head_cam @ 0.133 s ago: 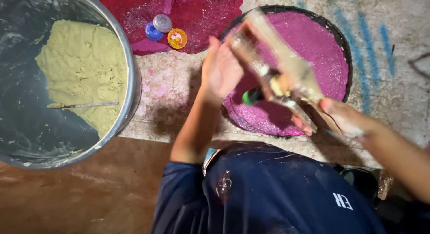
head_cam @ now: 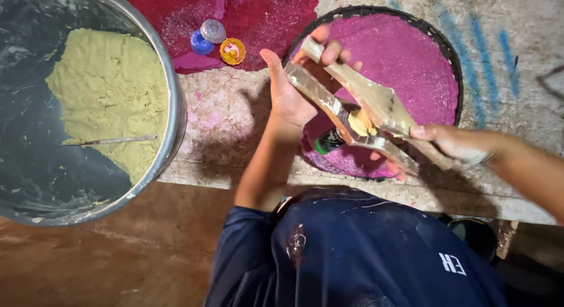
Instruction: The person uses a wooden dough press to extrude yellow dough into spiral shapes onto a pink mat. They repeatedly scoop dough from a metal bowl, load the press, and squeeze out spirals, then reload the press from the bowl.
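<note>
Wooden press [head_cam: 358,116]: two hinged slats, long axis running from upper left to lower right, held above the round tray's [head_cam: 437,39] near edge.
Dough lump [head_cam: 361,123]: one, pale, between the slats.
Left hand [head_cam: 294,89]: fingers closed on the upper-left ends.
Right hand [head_cam: 449,143]: gripping the lower-right handles.
Metal basin [head_cam: 170,101]: one, at left, holding dough.
Small caps [head_cam: 213,39]: three.

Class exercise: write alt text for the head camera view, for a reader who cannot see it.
Seen from above, a person's left hand and right hand hold a hinged wooden press with a lump of yellowish dough in it, over a round tray lined in pink. To the left, a large metal basin holds more dough, near three small coloured caps.
</note>
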